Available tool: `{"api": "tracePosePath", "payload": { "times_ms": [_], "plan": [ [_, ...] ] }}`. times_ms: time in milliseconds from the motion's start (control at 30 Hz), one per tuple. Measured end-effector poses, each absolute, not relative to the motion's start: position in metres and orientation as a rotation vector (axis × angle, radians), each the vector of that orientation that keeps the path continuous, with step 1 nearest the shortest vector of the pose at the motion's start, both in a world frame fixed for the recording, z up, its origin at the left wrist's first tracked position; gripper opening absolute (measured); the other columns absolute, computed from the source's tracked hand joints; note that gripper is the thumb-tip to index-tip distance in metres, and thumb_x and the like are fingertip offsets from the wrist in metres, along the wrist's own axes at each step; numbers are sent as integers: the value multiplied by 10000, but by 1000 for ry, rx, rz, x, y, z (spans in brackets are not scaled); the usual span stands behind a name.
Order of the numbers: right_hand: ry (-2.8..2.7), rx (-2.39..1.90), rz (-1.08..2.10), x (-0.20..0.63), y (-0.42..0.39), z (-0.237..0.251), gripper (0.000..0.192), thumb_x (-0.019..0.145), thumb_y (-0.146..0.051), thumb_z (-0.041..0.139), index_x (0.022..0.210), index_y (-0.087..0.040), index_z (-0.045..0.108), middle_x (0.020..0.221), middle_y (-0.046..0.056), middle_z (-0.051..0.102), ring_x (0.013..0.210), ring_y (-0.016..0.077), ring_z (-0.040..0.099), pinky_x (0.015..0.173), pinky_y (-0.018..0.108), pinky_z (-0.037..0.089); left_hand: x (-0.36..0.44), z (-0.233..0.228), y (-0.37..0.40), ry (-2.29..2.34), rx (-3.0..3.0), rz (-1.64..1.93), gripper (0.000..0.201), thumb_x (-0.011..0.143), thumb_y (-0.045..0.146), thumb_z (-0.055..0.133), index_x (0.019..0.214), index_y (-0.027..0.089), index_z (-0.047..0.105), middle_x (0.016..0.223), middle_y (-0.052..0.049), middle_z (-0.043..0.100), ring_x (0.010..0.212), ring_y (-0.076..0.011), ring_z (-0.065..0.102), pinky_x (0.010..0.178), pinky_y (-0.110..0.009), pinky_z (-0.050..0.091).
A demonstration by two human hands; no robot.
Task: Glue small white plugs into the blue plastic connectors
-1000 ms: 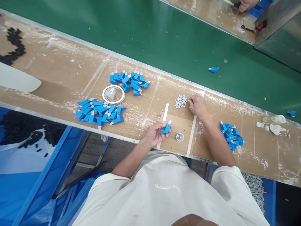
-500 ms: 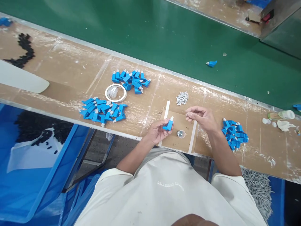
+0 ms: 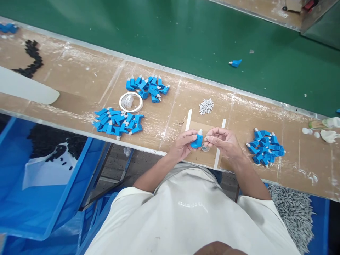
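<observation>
My left hand [image 3: 184, 144] grips a small blue plastic connector [image 3: 197, 140] with a white tip, held just above the front edge of the brown bench [image 3: 79, 78]. My right hand [image 3: 224, 141] is brought up against it, fingertips pinched on something tiny that I cannot make out, touching the connector's side. A small clear round dish [image 3: 205, 148] lies under the fingers. A little heap of tiny white pieces [image 3: 206, 106] sits beyond the hands.
Blue connector piles lie at the left front [image 3: 117, 122], left back [image 3: 147, 88] and right [image 3: 265, 147]. A white tape ring [image 3: 131, 102] sits between the left piles. The green conveyor belt [image 3: 186, 39] carries a stray blue connector [image 3: 235, 63]. Blue bins [image 3: 39, 184] stand below the bench.
My right hand left the heap of white pieces and came back to meet the left hand. The left hand kept hold of the blue connector.
</observation>
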State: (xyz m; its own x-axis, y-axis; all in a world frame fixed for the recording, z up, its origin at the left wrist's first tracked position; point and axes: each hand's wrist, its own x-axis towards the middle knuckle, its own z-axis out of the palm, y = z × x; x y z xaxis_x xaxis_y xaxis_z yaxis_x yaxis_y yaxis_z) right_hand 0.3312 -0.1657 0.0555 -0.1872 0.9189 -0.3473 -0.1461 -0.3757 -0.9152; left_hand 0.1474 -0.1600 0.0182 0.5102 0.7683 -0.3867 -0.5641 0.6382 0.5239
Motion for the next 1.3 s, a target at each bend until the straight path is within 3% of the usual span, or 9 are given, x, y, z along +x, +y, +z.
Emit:
{"api": "tracePosePath", "payload": {
  "times_ms": [267,700,900,1033,1167,1300],
  "plan": [
    [-1076,-1323,1505,322,-179,62,372,696,-512,899,817,-207,722,698,24,723,616,155,677,602,298,607,148,23,-166,724,465,908,378,638,376,925,833,161,684,666,28,641,601,-86,578,549,-195,447],
    [-1144,-1368,1352,310,-183,58,400,681,-554,893,780,-210,714,727,13,654,605,151,639,547,290,568,145,7,-171,773,631,977,388,662,456,914,875,190,729,815,-25,713,734,-136,618,676,-222,501],
    [-1234,-1439,1168,305,-189,59,357,719,-531,871,774,-210,724,800,25,648,641,152,630,559,290,577,149,15,-174,820,660,1076,337,649,373,935,863,190,749,815,-20,701,757,-138,624,679,-225,494],
    [-1171,-1435,1324,312,-183,56,387,663,-514,913,775,-192,730,719,19,679,601,151,644,567,289,584,148,11,-173,789,741,1082,364,683,458,905,856,177,750,805,-18,691,726,-124,618,666,-232,488],
    [-998,-1338,1586,323,-171,51,451,500,-473,994,668,-173,703,586,-8,657,487,114,596,482,248,547,146,2,-169,686,797,1012,429,746,548,838,879,157,724,749,-11,675,651,-106,592,636,-237,489],
    [-915,-1297,1724,326,-167,48,433,494,-450,1000,627,-172,696,550,-8,661,476,106,601,456,221,534,144,1,-169,639,844,980,428,776,552,813,877,151,699,745,-17,674,638,-107,596,596,-230,481]
  ]
}}
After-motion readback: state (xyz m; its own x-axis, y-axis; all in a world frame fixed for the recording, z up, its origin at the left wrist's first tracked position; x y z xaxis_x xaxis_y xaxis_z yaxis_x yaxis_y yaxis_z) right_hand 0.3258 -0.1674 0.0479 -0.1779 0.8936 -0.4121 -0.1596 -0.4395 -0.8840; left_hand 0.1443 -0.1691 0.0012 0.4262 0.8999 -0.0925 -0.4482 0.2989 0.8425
